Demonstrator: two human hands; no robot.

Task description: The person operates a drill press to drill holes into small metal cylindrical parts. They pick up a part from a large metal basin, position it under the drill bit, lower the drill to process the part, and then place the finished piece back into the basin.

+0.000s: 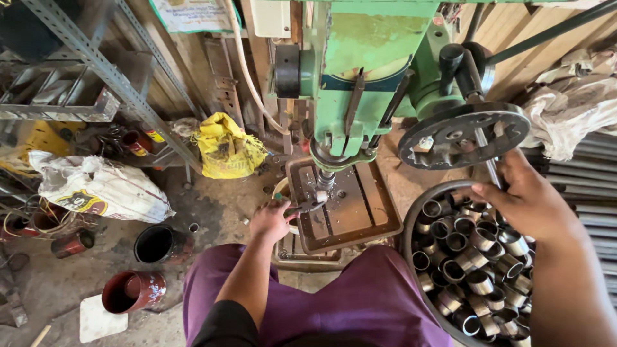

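Observation:
I sit before a green drill press. My left hand grips pliers that hold a small metal ring on the brown slotted table, right under the drill bit. My right hand is closed on a thin metal feed lever that runs up to the black spoked hand wheel. Below that hand stands a round basin with several short shiny metal rings.
A yellow bag and a white sack lie on the dirty floor at left. Red-brown pipe pieces, a dark can and metal shelving stand at left. Grey corrugated sheets and crumpled cloth are at right.

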